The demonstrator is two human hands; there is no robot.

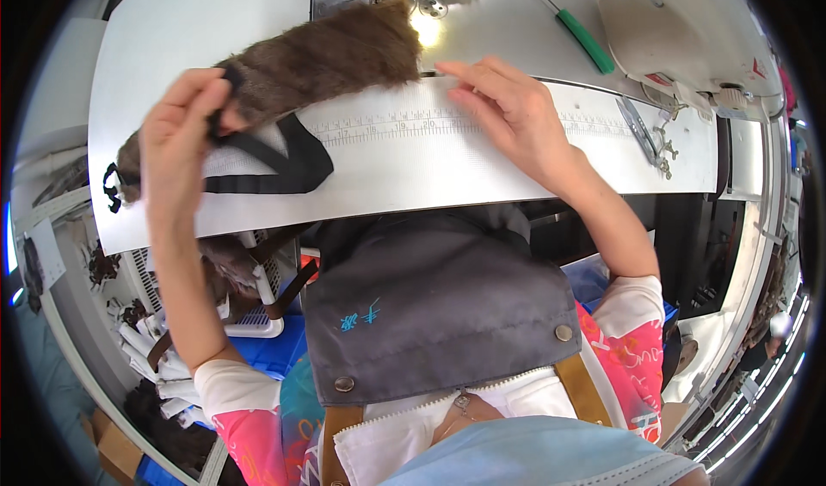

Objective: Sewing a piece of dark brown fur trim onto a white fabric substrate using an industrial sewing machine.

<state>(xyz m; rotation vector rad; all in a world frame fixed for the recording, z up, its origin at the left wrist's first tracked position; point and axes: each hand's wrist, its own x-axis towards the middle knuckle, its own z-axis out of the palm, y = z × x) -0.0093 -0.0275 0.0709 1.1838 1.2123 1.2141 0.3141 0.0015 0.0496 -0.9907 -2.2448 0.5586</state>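
Note:
A long strip of brown fur lies slanted across the white work table, its right end beside the sewing machine's presser area. My left hand is closed on a black strap at the upper edge of the fur's left part; the strap loops down onto a printed ruler. My right hand hovers just right of the fur's end, fingers curved and apart, with nothing visible in them.
A green-handled awl lies beside the machine body. Metal scissors rest at the table's right. Below left are plastic baskets with fur and white rolls, blue bins and a cardboard box.

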